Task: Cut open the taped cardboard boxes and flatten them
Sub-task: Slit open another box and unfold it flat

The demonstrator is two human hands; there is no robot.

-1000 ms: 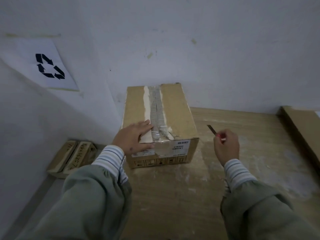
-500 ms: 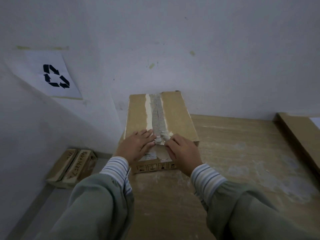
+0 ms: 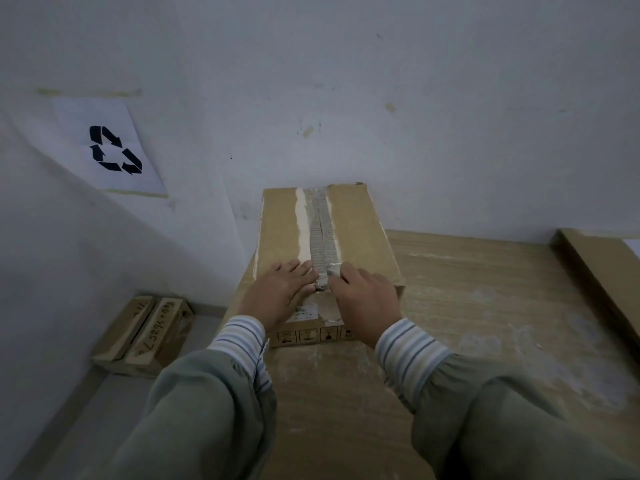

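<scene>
A closed cardboard box (image 3: 360, 237) stands on the wooden table (image 3: 485, 306) against the wall. A strip of grey tape (image 3: 322, 233) runs along its top seam, with torn pale paper beside it. My left hand (image 3: 280, 292) lies flat on the box top, left of the seam, fingers straight. My right hand (image 3: 363, 299) is curled round a small cutter (image 3: 334, 270) at the near end of the tape. Only the cutter's pale tip shows, and it touches the seam.
A flat cardboard piece (image 3: 602, 282) lies along the table's right edge. Two narrow cardboard boxes (image 3: 145, 334) with handwriting lie on the floor at the left wall. A sheet with a recycling sign (image 3: 114, 150) is taped to the left wall.
My right hand moved left from above the table, with the cutter in it, onto the near end of the tape seam. My left hand stayed flat on the box top.
</scene>
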